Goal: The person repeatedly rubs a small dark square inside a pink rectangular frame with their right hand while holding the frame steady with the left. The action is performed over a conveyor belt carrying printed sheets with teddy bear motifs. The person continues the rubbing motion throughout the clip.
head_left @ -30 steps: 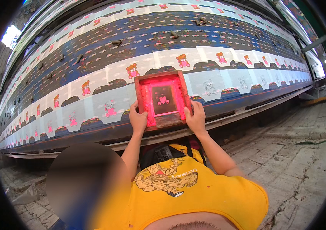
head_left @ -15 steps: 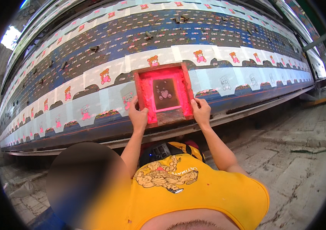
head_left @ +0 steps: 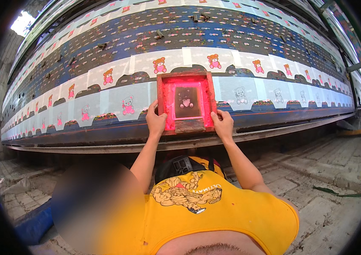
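Between my hands is a wooden screen-printing frame, its inside stained bright pink. A dark mesh window in it shows a small bear design. My left hand grips the frame's left side near the lower corner, thumb on the edge. At the opposite side, my right hand holds the right edge the same way. The frame lies level over the nearest row of pale cut pieces. Left of it is a piece with a pink-filled bear; on its right, a bear in grey outline only.
A long printing table curves across the view. Behind the near row runs another row with brown and pink bears. Small dark clips sit on the patterned middle strip. Paved floor lies below the table edge.
Both hands have shifted the frame to the right along the near row, away from the pink-filled bear. Its earlier tilt has straightened out.
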`<state>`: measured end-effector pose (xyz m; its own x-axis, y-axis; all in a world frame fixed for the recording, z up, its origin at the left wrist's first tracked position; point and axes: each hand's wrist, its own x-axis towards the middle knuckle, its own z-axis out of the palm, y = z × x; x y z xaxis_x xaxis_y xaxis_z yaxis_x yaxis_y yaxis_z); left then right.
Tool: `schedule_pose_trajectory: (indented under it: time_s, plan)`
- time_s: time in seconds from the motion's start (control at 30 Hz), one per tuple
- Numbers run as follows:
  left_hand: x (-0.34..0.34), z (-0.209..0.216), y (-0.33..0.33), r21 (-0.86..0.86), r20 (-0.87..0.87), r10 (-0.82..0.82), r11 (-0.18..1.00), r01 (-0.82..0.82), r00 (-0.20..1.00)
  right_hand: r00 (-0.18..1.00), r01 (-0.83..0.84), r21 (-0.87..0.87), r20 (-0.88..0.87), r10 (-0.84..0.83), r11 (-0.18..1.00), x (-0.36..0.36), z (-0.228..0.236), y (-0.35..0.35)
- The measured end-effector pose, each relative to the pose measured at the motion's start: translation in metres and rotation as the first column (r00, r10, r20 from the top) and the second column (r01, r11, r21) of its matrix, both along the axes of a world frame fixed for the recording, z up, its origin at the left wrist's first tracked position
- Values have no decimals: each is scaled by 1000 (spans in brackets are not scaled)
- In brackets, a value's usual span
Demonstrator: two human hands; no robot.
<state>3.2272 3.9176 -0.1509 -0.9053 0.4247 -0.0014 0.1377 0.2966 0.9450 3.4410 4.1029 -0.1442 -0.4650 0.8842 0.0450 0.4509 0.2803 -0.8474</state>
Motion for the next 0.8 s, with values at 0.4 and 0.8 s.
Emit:
schedule_pose_trajectory:
  time_s: [0.4, 0.8]
  plan:
    - [-7, -16, -5, 36, 116, -3, 999, -1, 993, 854, -499, 465, 123, 505, 731, -10, 47, -29]
    - [-4, -10, -1, 41, 97, -15, 999, 11, 995, 711, -530, 387, 687, 147, 755, -141, 28, 25]
